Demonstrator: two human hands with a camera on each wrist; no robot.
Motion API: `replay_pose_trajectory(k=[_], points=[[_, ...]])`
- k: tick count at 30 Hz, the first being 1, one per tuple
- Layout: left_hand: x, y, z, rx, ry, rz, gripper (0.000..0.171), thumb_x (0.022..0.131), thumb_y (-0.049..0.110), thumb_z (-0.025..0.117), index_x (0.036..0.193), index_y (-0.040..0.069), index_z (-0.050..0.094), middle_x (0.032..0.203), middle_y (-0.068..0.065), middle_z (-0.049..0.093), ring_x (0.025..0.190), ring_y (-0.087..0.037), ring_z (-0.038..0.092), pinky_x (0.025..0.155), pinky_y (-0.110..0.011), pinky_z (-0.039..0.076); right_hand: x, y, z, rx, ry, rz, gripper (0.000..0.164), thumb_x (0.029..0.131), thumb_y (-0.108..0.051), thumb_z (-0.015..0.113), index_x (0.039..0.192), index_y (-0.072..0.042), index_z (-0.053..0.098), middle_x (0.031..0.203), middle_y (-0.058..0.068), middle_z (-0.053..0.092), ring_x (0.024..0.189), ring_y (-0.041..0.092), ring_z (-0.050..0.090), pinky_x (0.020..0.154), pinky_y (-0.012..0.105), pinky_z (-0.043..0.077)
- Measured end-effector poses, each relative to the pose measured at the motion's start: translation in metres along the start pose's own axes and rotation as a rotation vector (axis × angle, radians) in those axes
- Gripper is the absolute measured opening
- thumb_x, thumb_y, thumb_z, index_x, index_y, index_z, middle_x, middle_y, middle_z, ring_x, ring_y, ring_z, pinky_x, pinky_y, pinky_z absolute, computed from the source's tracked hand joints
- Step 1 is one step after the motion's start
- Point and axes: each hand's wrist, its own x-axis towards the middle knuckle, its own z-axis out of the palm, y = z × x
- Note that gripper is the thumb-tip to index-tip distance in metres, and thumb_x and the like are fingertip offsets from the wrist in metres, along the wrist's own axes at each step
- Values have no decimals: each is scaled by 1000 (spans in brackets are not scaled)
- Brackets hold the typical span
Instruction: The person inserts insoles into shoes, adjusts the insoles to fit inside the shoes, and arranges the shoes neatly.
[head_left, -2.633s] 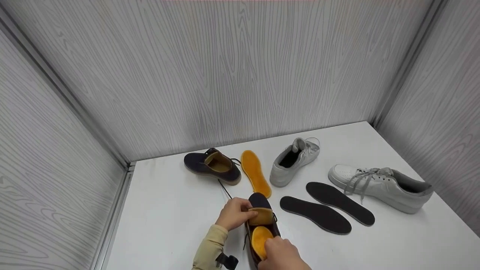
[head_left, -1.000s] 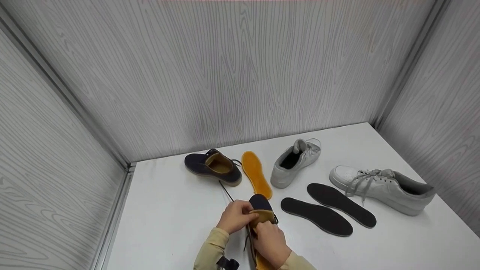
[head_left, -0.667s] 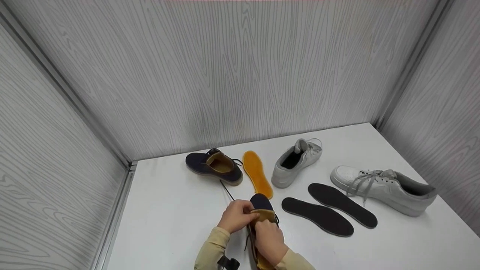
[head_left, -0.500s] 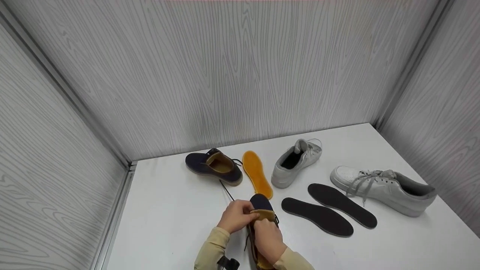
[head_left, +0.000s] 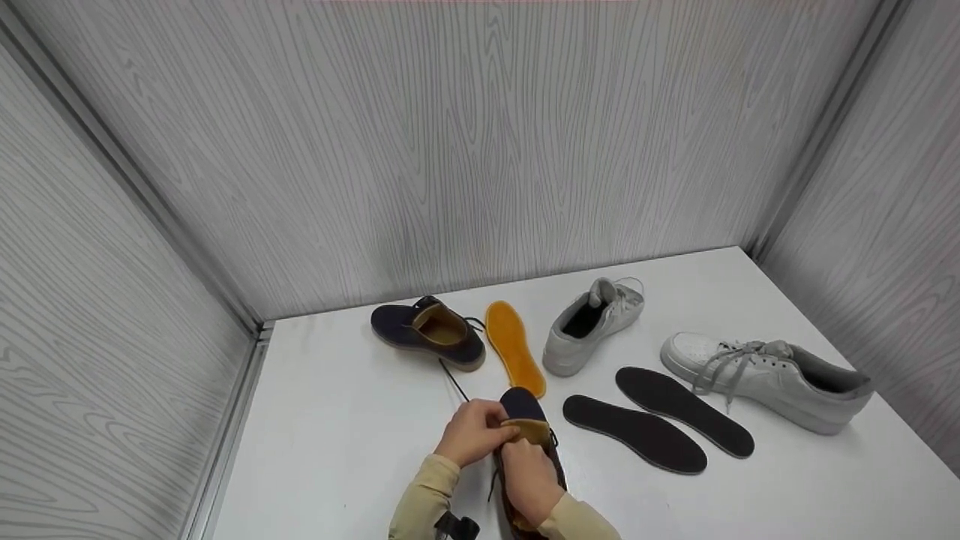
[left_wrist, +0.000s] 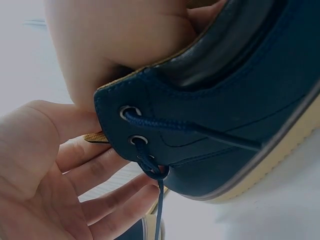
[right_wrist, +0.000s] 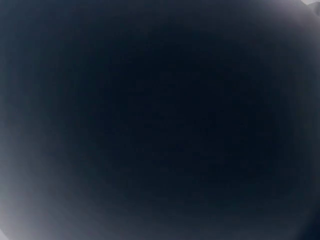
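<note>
A dark blue lace-up shoe [head_left: 521, 405] lies toe-away at the near edge of the head view. My left hand [head_left: 472, 433] pinches its tan tongue [head_left: 532, 429] between thumb and fingers. My right hand [head_left: 529, 480] reaches into the shoe's opening, its fingers hidden inside. Under that wrist, a yellowish strip of insole [head_left: 523, 523] shows near the heel. The left wrist view has the shoe's side [left_wrist: 215, 120] close up, with eyelets and a loose lace [left_wrist: 175, 124]. The right wrist view is almost wholly dark.
Behind lie the other blue shoe [head_left: 431, 334] and an orange insole [head_left: 514, 349]. To the right are two white sneakers, one [head_left: 589, 326] pointing away and one [head_left: 765, 381] sideways, and two black insoles, one nearer [head_left: 637, 433] and one farther [head_left: 686, 409].
My right hand has pushed the orange insole forward into the shoe from the heel end, then drawn back slightly inside the opening. My left hand has kept hold of the tongue.
</note>
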Motion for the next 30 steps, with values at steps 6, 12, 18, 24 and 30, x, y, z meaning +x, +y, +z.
replay_pose_trajectory(k=[6, 12, 18, 24, 30], points=[[-1, -1, 0, 18, 12, 1, 15, 76, 24, 74, 68, 15, 66, 62, 9, 56, 59, -6, 49, 57, -25, 41, -2, 1, 3, 6, 21, -24, 15, 81, 2, 61, 68, -4, 59, 66, 14, 60, 59, 32, 64, 45, 37, 49], [-1, -1, 1, 6, 12, -13, 13, 76, 23, 73, 69, 15, 66, 62, 9, 56, 60, -6, 49, 57, -24, 41, -2, 2, 5, 22, 7, -2, 15, 81, 2, 61, 67, -4, 61, 66, 15, 61, 59, 32, 64, 44, 38, 49], [-3, -1, 0, -2, 9, -20, 12, 76, 22, 73, 69, 16, 66, 62, 10, 56, 60, -6, 50, 57, -24, 42, -5, 3, 7, -21, 34, -24, 16, 80, 0, 62, 64, -5, 59, 63, 13, 61, 55, 30, 62, 41, 38, 46], [-3, 1, 0, -11, -3, -12, 10, 77, 21, 72, 71, 16, 67, 65, 10, 58, 62, -6, 51, 59, -25, 43, -10, 10, 3, 9, -2, -57, 19, 74, -1, 65, 59, -7, 56, 60, 12, 59, 54, 31, 61, 42, 39, 46], [-4, 0, -2, 1, 5, -5, 11, 77, 23, 72, 70, 16, 66, 65, 10, 57, 62, -6, 50, 59, -25, 42, -22, 8, -15, 63, -97, -86, 8, 71, 1, 66, 68, 1, 59, 67, 20, 51, 55, 34, 60, 45, 39, 48]])
